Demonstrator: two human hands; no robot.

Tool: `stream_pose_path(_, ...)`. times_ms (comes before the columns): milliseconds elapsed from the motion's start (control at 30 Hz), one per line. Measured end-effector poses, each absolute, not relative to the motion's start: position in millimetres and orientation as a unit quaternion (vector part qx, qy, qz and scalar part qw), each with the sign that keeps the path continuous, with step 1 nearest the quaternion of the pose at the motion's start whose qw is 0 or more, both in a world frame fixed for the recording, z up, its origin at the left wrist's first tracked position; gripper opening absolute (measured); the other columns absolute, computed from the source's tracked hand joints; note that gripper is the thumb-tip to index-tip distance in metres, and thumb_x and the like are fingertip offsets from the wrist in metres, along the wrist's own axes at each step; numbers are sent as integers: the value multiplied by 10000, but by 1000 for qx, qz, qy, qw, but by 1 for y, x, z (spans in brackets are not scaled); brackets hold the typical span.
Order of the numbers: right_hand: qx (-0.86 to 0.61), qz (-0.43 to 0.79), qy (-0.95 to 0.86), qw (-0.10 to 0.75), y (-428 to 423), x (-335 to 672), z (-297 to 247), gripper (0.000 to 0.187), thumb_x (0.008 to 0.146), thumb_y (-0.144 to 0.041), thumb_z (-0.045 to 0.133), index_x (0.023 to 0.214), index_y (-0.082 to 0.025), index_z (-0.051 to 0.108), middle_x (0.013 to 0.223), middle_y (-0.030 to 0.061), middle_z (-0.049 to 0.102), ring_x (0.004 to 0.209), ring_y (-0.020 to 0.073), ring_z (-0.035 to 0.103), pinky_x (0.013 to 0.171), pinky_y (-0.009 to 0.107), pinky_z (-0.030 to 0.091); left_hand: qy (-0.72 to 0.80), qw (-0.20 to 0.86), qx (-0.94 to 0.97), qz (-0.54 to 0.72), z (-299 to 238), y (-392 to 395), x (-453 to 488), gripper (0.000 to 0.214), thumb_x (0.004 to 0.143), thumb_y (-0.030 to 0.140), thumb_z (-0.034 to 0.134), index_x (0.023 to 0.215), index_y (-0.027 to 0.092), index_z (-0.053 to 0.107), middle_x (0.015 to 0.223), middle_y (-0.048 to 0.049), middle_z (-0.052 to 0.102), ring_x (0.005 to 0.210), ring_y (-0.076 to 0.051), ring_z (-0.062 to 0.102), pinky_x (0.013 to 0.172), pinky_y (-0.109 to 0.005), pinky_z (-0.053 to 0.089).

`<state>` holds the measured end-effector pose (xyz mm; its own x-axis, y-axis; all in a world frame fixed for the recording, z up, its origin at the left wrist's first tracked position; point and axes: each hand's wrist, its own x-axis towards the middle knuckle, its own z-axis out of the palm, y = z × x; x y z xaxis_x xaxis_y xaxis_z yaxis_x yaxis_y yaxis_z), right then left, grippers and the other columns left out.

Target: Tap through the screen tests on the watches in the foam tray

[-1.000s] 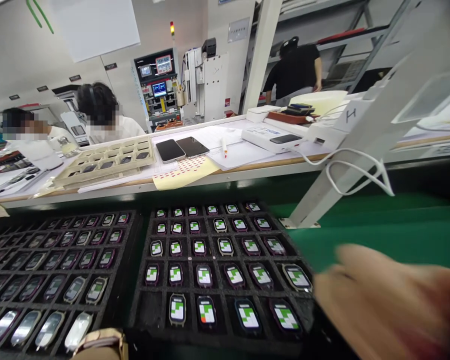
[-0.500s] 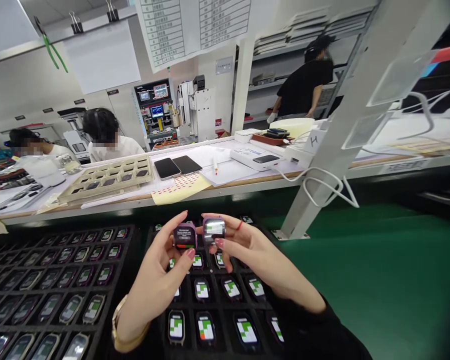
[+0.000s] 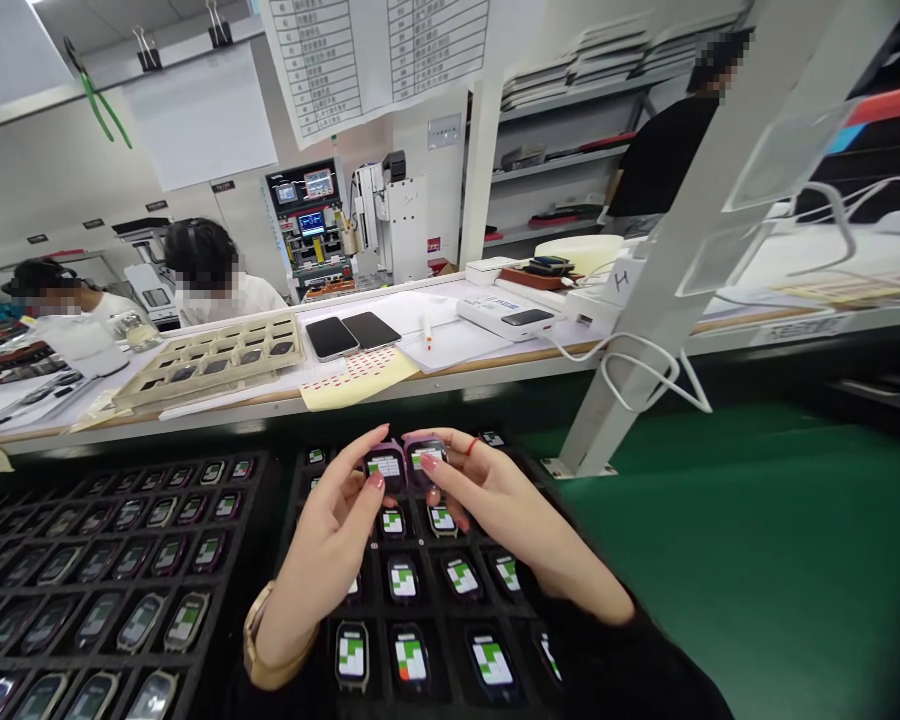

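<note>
Between thumb and fingers, my left hand (image 3: 337, 545) grips a purple-framed smartwatch body (image 3: 387, 466) whose screen is lit with white and green. My right hand (image 3: 487, 500) is closed on a second purple smartwatch body (image 3: 418, 452), its thumb lying across the glass. The two watches are side by side, almost touching, above a black compartment tray (image 3: 375, 590). Strapless watches with green-and-white screens rest in the tray's cells, among them one with an orange patch (image 3: 411, 660). My fingers hide some of the upper cells.
Another black tray (image 3: 229, 560) filled with watches lies to the left. Beyond is a bench carrying a beige tray (image 3: 217, 365), two dark phones (image 3: 332, 338) and a white box (image 3: 506, 318). A slanted metal post (image 3: 607, 400) with a looped white cable (image 3: 649, 375) stands right. Co-workers are across the bench.
The left watch has turned and risen slightly toward the right one, and its screen went from dark text to white and green. My right thumb moved onto the glass. A standing co-worker shifted right.
</note>
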<state>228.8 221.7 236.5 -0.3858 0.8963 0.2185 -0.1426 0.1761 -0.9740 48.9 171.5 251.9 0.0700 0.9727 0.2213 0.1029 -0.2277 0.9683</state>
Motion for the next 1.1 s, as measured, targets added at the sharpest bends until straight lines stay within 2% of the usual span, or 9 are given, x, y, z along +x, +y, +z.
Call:
stream_pose_path(133,-300,585,-589,470,218,228,238,617,880,-647,651,1210,-128,605,716,25,617,490,109,473,434,186,416,475,417,596,495,253,171,46,389,981,400,491,1366,362,537,758,28,546,685,-88,496,704,-196,443)
stream_pose_path(233,-293,601,-578,469,218,229,236,541,941,-603,594,1240,-153,616,808,58,650,607,153,555,469,202,445,478,409,597,498,255,169,45,389,984,373,483,1368,353,539,693,32,499,689,-96,501,701,-197,442)
stream_pose_path(367,-246,640,-564,460,220,231,236,464,966,-545,582,1233,-170,634,1004,100,645,766,201,596,476,214,480,453,430,586,517,254,170,46,402,950,346,551,1351,338,552,907,4,609,765,-98,552,735,-201,481)
stream_pose_path(500,-230,656,-556,456,222,234,236,407,976,-488,593,1240,-181,635,1027,101,641,801,209,606,492,216,497,435,443,582,526,250,175,46,450,922,333,607,1364,325,527,1173,-27,635,921,-128,605,844,-240,511)
stream_pose_path(600,-221,663,-554,452,223,235,236,431,963,-496,620,1253,-176,621,1037,105,647,803,207,619,488,204,497,448,433,585,519,247,177,47,504,894,307,654,1374,340,502,1280,-29,608,1061,-155,602,906,-250,500)
stream_pose_path(1100,-237,647,-563,457,222,234,236,445,958,-514,633,1253,-180,633,955,88,654,741,189,606,504,219,504,479,371,590,534,242,181,52,527,849,274,695,1348,283,527,1221,-53,633,1072,-197,608,835,-275,517)
